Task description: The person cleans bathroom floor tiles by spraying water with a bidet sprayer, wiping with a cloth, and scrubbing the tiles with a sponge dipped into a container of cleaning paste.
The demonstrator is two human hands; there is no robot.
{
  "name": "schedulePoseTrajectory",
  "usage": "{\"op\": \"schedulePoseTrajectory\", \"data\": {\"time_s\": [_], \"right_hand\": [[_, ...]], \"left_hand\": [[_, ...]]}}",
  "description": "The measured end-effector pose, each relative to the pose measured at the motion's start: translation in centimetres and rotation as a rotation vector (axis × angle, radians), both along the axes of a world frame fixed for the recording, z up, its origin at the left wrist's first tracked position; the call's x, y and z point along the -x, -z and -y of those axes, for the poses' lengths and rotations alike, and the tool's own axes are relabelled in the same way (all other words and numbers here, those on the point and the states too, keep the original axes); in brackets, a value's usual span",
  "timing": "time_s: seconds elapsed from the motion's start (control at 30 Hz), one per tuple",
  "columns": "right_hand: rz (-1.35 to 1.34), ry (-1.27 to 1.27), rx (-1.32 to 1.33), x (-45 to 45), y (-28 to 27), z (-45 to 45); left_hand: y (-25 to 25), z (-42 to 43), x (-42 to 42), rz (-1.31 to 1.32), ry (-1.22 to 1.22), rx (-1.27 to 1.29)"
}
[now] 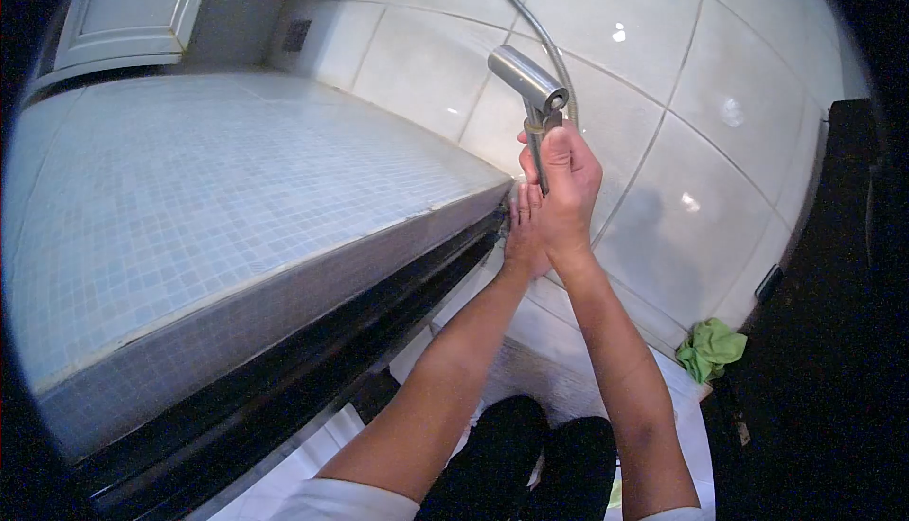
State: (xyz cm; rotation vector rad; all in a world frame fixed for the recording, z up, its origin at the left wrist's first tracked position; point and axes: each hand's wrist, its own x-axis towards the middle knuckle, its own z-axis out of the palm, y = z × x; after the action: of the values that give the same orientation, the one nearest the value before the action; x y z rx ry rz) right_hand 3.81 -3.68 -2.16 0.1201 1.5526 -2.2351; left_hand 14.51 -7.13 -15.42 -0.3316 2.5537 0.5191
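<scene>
My right hand (571,180) is wrapped round the handle of a silver metal handheld sprayer (526,78). The thumb lies up near the lever, below the cylindrical head, which points to the upper left. From the sprayer a metal hose (516,0) runs up along the tiled wall. Just below and partly behind the right hand, my left hand (526,232) has its fingers stretched out against the wall, by the end of the mosaic-tiled ledge (256,199). Part of the left hand is hidden. Whether water leaves the sprayer, I cannot tell for certain.
Large pale wall tiles (653,180) rise in front. A black rail (312,350) runs under the ledge's edge. A white cabinet door (137,9) stands at the upper left. On the right, a crumpled green cloth (710,350) lies near a dark area.
</scene>
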Motion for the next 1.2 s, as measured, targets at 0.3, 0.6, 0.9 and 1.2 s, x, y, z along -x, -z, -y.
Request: {"op": "schedulePoseTrajectory", "data": {"time_s": [0.3,0.6,0.9,1.2], "right_hand": [[-0.102,0.025,0.157,0.8,-2.5,2.1],[-0.128,-0.089,0.087,1.1,-2.4,1.2],[-0.054,0.283,0.004,1.5,-1.9,-0.1],[0.045,0.209,-0.265,0.2,0.1,-3.7]], "left_hand": [[5.6,0.3,-2.3,-0.337,-0.137,-0.254],[5.7,0.3,-2.4,-0.289,-0.097,-0.038],[3.2,0.5,0.1,0.079,-0.124,-0.152],[2.2,-0.3,-1.0,-0.074,0.074,0.164]]}}
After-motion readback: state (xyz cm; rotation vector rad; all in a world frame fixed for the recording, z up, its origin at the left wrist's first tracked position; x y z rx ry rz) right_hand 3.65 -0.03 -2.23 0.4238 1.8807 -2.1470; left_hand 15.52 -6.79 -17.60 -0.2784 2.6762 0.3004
